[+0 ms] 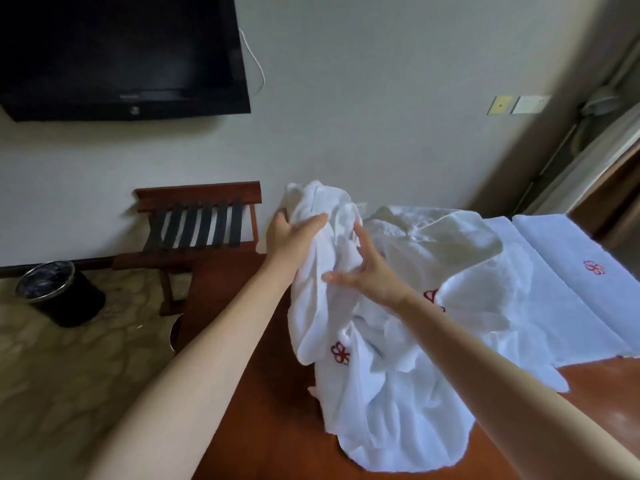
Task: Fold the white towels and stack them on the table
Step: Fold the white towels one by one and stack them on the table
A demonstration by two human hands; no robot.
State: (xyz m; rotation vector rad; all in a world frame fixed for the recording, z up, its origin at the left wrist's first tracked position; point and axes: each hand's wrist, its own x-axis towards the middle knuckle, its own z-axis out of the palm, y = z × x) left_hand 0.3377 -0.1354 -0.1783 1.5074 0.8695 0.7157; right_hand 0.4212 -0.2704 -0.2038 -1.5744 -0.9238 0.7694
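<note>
the crumpled white terry towel with a red flower emblem (pixel 322 299) hangs bunched w/ its long axis near vertical, top lifted above the red-brown wooden table (pixel 277 410) and lower end trailing into the loose heap of white towels (pixel 433 323) just right of it. left hand (pixel 294 237) is clamped on the towel's top, arm stretched fwd; right hand (pixel 367 271) sits nearer, fingers spread flat against the bunch's side, not gripping. a flat-spread white towel (pixel 568 271) lies at the table's far right, so finding an edge prob falls to the right hand.
</note>
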